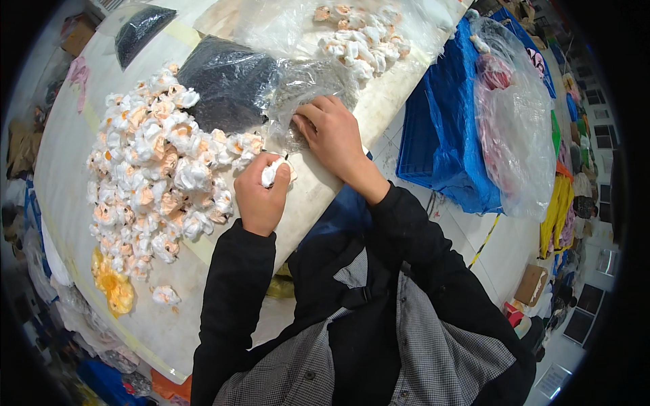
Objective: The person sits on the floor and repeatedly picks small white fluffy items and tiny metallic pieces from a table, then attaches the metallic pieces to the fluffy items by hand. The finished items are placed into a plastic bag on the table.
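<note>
My left hand (259, 203) is closed around a small white and peach fabric flower (271, 173), with a thin dark tip poking up from it. To its right, my right hand (333, 139) reaches over a clear plastic bag (288, 101) of small greyish bits. Its fingers are bent together at the bag; whatever they pinch is hidden. A large heap of white and peach fabric flowers (162, 159) lies left of my hands. Just beyond them rests a clear bag of fine black pieces (227, 84).
The pale table (183, 331) carries a second black-filled bag (141, 32), more flowers (365, 44) on plastic at the far side, and a yellow flower-like piece (114, 284). Right of the table, a blue crate (414, 152) with blue sheeting and a clear bag (514, 128) stands on the tiled floor.
</note>
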The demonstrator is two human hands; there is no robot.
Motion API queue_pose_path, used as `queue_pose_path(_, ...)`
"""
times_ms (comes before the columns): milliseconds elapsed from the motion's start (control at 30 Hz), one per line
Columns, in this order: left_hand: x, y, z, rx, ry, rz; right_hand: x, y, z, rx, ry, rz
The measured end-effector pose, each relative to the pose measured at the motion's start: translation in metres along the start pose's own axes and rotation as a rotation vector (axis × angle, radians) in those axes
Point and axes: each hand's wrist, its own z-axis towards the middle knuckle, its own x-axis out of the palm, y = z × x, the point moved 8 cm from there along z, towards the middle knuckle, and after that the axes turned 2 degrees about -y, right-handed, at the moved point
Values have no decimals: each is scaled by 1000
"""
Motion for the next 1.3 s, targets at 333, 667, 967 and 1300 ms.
queue_pose_path(333,1,0,-1,3,22,30,-9,-6,-1,19,3,163)
queue_pose_path(667,0,-1,-1,-15,3,11,-22,-10,-4,143,-50,253)
queue_pose_path(967,4,-13,-2,132,13,80,-11,6,-39,382,182,620)
queue_pose_path(1300,6,-13,-3,113,44,104,-21,37,-42,-3,166,410)
